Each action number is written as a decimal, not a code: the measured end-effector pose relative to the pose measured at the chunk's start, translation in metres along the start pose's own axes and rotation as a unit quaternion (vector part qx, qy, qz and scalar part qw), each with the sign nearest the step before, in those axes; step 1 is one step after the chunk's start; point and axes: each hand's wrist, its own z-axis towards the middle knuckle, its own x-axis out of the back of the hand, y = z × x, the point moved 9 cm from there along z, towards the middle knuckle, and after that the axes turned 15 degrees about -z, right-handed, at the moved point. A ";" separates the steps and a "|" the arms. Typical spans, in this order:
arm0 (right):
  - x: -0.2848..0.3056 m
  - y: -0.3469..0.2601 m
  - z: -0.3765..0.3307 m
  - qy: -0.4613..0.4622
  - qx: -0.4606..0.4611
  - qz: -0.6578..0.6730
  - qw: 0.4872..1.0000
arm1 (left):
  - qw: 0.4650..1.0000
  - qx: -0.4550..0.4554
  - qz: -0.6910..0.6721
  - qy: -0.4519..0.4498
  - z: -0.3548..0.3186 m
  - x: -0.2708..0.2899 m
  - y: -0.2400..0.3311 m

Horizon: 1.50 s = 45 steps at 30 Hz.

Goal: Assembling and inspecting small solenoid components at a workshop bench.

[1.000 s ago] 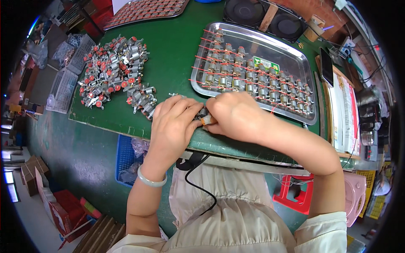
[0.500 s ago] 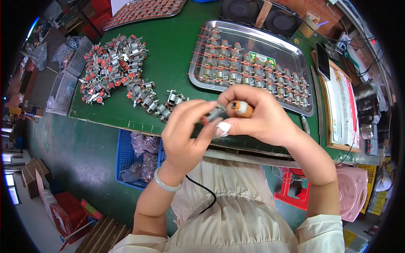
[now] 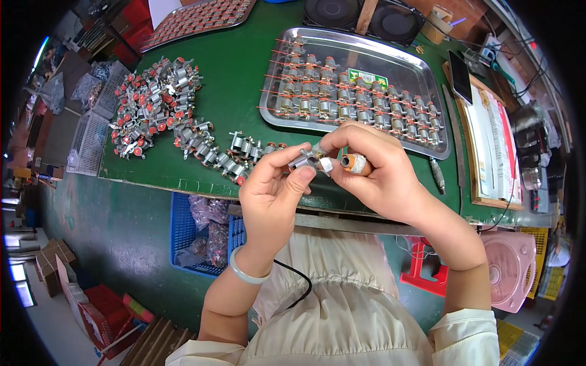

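Note:
My left hand [image 3: 268,195] pinches a small silver motor [image 3: 303,161] between thumb and fingers above the table's front edge. The fingertips of my right hand [image 3: 390,177] meet the motor's right end, and white tape wraps the thumb tip. Also gripped in that hand is an orange-brown, hollow-ended cylindrical handle [image 3: 358,165] bound with whitish tape; the rest of it is hidden. Just beyond my left hand, a line of loose motors [image 3: 213,157] leads to a heap of red-capped motors [image 3: 152,104].
A metal tray [image 3: 409,70] holds rows of motors with red wires. Another full tray [image 3: 198,23] lies at the far left. At right are a phone [image 3: 459,76] and a wooden-framed board [image 3: 488,146] with papers. A blue basket [image 3: 183,229] stands below the table edge.
The motor in my left hand has turned and shows more plainly, and the fingers of both hands have shifted around it. The view has moved slightly.

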 end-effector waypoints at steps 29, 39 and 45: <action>0.014 0.017 -0.006 -0.010 0.000 0.021 1.000 | 0.995 -0.047 -0.012 -0.088 -0.001 -0.029 -0.007; 0.026 -0.006 -0.021 0.070 0.075 -0.119 0.988 | 0.989 -0.085 0.100 -0.075 -0.003 -0.034 0.001; 0.026 -0.016 -0.029 0.084 0.126 -0.214 0.965 | 0.988 -0.104 0.104 -0.044 -0.006 -0.038 0.001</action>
